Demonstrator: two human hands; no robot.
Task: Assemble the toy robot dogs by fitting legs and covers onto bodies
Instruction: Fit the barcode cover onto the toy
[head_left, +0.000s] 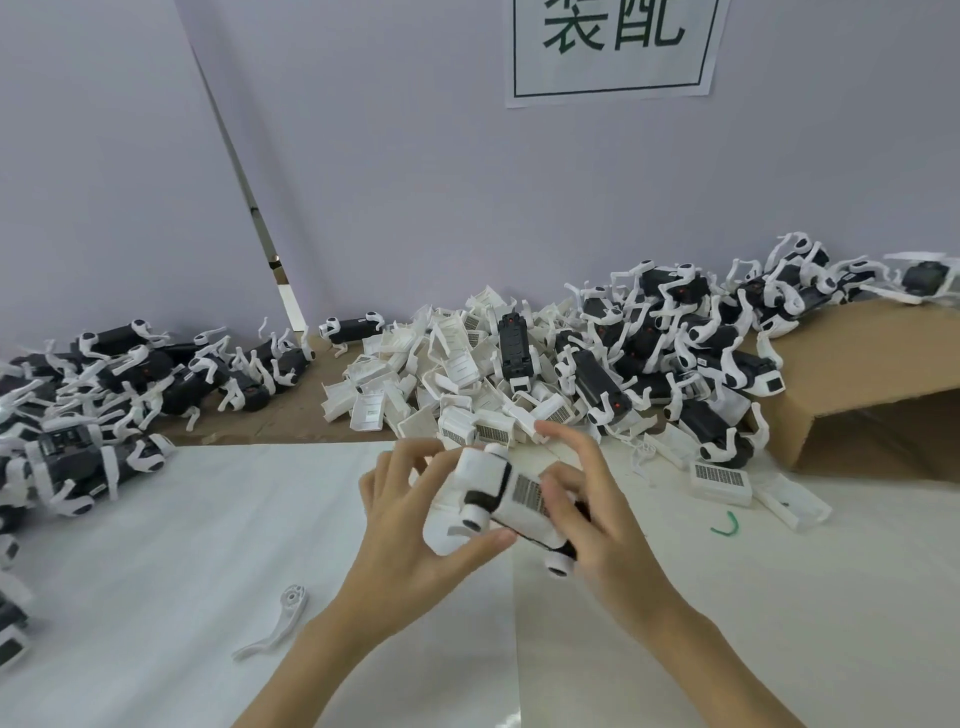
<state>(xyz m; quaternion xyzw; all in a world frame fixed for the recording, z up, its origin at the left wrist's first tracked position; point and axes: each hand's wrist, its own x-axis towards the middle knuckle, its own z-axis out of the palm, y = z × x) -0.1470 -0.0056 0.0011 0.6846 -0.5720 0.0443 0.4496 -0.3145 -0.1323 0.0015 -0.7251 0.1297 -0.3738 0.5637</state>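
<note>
A toy robot dog (496, 501), black body with a white cover and a barcode label, is held tilted above the white table (208, 545). My left hand (415, 530) grips its near left end, thumb under the white cover. My right hand (587, 504) grips the right side, thumb pressed on the label, fingers curled over the top. A loose white leg (278, 626) lies on the table in front of my left forearm. A pile of white covers (441, 379) sits just behind my hands.
Heaps of black and white dogs lie at the left (119, 379) and at the right rear (701, 338). A cardboard box (872, 395) stands at the right. A small green scrap (727, 525) and a labelled cover (719, 478) lie right of my hands.
</note>
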